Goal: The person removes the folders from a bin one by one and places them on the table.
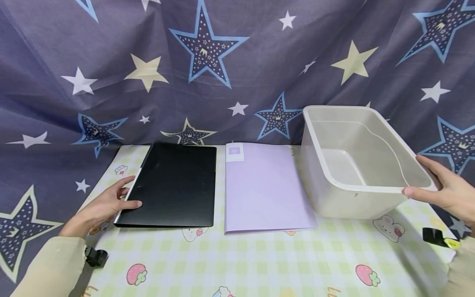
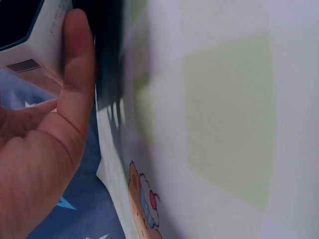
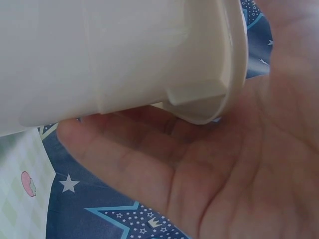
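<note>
At the left of the table lies a black folder (image 1: 174, 185) with a white spine, flat on the cloth. My left hand (image 1: 105, 206) holds its left edge, thumb on the cover and fingers at the spine. The left wrist view shows a finger against the white spine (image 2: 45, 45). On the right stands a light grey plastic bin (image 1: 361, 189), upright, with nothing seen inside. My right hand (image 1: 450, 192) grips its right side, thumb at the front corner of the rim. In the right wrist view, fingers (image 3: 124, 154) reach along the bin's outer wall below the rim.
Between the black folder and the bin lies a purple folder (image 1: 265, 189) with a white label at its top left. A green checked cloth (image 1: 237, 264) covers the table. Behind it hangs a dark star-patterned curtain (image 1: 259, 70), close to the table's back edge.
</note>
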The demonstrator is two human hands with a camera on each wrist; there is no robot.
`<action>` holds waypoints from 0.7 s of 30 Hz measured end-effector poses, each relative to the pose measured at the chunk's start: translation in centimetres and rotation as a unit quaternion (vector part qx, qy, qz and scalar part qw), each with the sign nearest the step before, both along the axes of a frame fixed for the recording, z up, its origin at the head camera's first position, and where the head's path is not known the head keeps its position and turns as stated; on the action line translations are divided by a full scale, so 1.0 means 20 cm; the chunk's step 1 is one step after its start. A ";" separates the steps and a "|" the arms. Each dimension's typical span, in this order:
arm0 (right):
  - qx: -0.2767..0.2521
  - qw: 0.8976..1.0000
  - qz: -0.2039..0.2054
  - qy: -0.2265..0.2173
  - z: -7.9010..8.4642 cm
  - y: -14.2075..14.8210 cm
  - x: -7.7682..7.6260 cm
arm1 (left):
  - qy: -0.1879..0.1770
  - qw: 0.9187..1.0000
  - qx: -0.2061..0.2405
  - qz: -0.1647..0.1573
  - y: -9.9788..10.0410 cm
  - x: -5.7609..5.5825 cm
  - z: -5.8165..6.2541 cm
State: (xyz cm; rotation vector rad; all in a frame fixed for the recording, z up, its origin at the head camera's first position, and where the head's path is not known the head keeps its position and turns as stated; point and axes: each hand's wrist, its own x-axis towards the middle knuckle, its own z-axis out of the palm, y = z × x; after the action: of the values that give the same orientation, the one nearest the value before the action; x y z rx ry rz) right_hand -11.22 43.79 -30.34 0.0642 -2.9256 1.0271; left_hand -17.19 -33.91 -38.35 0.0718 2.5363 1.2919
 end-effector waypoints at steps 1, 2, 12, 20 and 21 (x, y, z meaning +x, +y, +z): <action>0.000 1.000 -0.001 -0.001 0.00 0.00 0.00 | 0.000 1.000 -0.003 0.001 0.00 0.00 0.00; 0.002 1.000 -0.003 -0.003 0.00 0.00 0.00 | 0.000 1.000 -0.007 0.001 -0.01 0.00 -0.01; -0.001 1.000 -0.001 -0.002 -0.01 -0.01 0.01 | 0.019 0.998 -0.062 0.001 -0.03 0.00 -0.04; -0.009 1.000 -0.003 -0.013 0.01 -0.02 0.00 | 0.019 0.999 -0.045 0.005 -0.04 0.01 -0.03; -0.008 1.000 -0.003 -0.012 0.01 -0.02 0.00 | 0.022 0.999 -0.046 0.004 -0.04 0.01 -0.03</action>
State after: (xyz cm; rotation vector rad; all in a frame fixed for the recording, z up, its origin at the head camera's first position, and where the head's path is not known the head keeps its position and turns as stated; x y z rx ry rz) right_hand -11.13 43.36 -30.18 0.0427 -2.9373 1.0585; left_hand -17.04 -34.63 -39.04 0.0723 2.6312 1.1878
